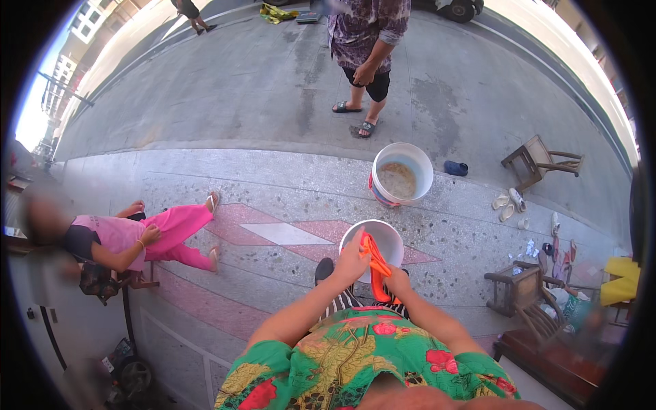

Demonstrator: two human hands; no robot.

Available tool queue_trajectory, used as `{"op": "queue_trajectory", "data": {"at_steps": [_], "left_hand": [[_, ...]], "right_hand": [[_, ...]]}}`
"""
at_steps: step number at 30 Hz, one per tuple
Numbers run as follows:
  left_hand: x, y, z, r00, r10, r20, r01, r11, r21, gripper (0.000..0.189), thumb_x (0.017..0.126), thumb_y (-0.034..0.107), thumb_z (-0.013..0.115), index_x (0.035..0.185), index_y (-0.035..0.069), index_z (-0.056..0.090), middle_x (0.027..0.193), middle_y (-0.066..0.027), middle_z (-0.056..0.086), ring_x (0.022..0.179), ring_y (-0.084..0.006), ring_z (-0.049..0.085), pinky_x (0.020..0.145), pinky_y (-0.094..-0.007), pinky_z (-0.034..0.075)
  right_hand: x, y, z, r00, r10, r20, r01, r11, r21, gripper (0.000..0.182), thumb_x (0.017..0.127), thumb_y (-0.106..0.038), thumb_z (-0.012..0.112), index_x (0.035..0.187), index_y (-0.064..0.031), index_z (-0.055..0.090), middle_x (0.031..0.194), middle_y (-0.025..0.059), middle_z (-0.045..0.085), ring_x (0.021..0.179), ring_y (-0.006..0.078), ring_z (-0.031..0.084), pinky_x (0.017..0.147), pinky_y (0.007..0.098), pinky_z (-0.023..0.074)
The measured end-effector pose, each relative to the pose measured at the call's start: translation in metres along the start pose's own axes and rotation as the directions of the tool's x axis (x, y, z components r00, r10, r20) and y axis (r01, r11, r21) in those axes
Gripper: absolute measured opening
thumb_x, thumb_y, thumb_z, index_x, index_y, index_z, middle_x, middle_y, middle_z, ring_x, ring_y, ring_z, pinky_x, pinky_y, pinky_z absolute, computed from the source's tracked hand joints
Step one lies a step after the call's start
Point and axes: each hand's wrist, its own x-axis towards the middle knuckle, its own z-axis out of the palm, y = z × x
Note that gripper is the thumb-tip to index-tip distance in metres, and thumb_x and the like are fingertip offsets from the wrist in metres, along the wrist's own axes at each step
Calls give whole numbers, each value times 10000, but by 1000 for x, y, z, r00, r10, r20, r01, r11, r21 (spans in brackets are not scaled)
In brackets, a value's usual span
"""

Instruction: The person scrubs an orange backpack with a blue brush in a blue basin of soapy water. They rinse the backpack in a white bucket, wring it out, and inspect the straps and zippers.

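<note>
An orange cloth [377, 265], bunched into a long fold, is held between my two hands. My left hand [353, 260] grips its upper part over the near bucket. Lower down and to the right, my right hand [397, 282] has hold of its other part by that bucket's near edge. Beneath the cloth, a white plastic bucket [394, 241] stands on the speckled floor just beyond my feet; its bottom is partly hidden. A larger white bucket [426, 171] with cloudy liquid inside stands farther off, slightly to the right.
Beyond the larger bucket stands a person in slides [366, 97]. Another person in pink trousers [179, 230] sits at the left. A dark blue clog [455, 168], a wooden chair [533, 159] and several shoes [507, 211] are at the right. A second wooden chair [517, 289] is nearer.
</note>
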Motion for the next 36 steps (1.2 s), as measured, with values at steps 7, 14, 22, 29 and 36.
{"op": "queue_trajectory", "data": {"at_steps": [7,14,22,29,36], "left_hand": [[-33,169,-122,313,789,-529,-885,445,140,710,790,-126,510,1423,-13,209,927,-103,505,685,-129,474,594,-254,447],[-31,60,-128,937,127,-326,-136,991,-5,570,812,-18,552,1353,70,399,1049,-119,516,713,-127,526,631,-253,473],[-175,-297,-99,784,-601,-153,612,790,36,461,766,166,616,1191,3,546,971,-178,612,870,-269,611,743,-367,495],[-196,-285,-127,469,-879,-84,795,461,-395,449,790,126,513,1231,44,513,842,-92,598,606,-200,610,463,-296,439],[-157,-279,-164,576,-816,33,766,526,-369,431,788,130,530,1207,33,539,851,-101,619,644,-199,640,463,-276,444]], "right_hand": [[7,6,1,1000,-8,2,8,1000,-4,394,777,-122,530,1165,-151,585,1029,188,636,953,371,602,824,447,479],[9,7,4,999,-12,31,14,997,-73,345,814,-180,557,1157,-166,592,1020,175,644,944,362,609,810,435,483],[-2,-24,-27,996,53,66,-48,996,-80,328,834,-374,619,1079,-156,639,952,158,664,897,338,633,765,411,497],[13,-4,-16,1000,7,18,-6,996,-90,337,834,-360,614,1127,-193,615,969,165,657,903,361,621,764,435,492],[29,-38,-21,1000,-24,19,27,976,-214,433,792,-464,657,1094,-155,626,954,167,656,904,369,614,771,444,489]]}}
